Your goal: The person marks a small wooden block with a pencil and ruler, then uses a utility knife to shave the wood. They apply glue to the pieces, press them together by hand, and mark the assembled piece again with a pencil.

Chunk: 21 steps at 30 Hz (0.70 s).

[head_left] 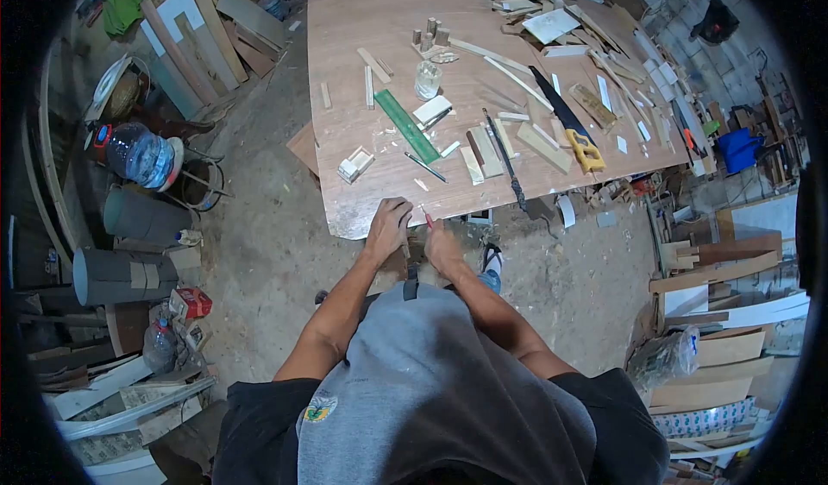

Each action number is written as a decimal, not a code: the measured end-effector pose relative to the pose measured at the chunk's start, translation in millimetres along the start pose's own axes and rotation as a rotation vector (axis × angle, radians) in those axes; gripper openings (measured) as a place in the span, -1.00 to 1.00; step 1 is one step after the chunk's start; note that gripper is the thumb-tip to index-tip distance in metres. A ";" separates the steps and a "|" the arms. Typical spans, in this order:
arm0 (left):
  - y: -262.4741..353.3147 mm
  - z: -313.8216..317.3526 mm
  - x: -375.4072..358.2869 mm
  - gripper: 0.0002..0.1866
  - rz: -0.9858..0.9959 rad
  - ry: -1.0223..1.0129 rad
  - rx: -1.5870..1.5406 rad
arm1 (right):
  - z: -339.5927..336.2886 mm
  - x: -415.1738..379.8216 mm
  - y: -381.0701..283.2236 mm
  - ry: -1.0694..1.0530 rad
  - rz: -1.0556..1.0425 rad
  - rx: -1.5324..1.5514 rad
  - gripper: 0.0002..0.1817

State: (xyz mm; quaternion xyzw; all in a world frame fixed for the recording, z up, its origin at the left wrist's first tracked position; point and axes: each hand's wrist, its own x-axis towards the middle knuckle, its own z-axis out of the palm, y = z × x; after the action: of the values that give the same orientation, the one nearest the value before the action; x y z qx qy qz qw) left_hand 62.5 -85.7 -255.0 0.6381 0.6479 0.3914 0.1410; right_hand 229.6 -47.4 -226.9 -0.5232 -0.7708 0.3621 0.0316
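At the near edge of the wooden table (345, 105), my left hand (389, 224) is closed, fingers bent over a small piece I cannot make out. Beside it, my right hand (442, 245) grips a thin red tool (428, 218), its tip pointing toward the left hand's fingers. A small wooden block assembly (355, 165) sits left of my hands. Beyond them lie a pen (425, 166), a green ruler (406, 127) and a white block (432, 110). A clear jar (428, 80) stands farther back.
Right of centre lie a yellow-handled saw (586, 150), a dark rod (504, 153) and wood strips (543, 148). Scrap wood (552, 25) is heaped at the back right. A water bottle (142, 154) is at the left, and stacked boards (711, 368) are at the right.
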 end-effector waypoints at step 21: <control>25.4 1.1 2.4 -0.57 0.092 -0.333 0.592 | 11.3 3.9 11.2 0.030 -0.023 -0.007 -0.65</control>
State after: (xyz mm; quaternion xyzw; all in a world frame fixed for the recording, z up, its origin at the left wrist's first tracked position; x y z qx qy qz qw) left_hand 81.1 -86.1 -237.5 0.7351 0.6719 0.0830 0.0357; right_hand 231.8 -48.0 -243.1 -0.5197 -0.7776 0.3509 0.0455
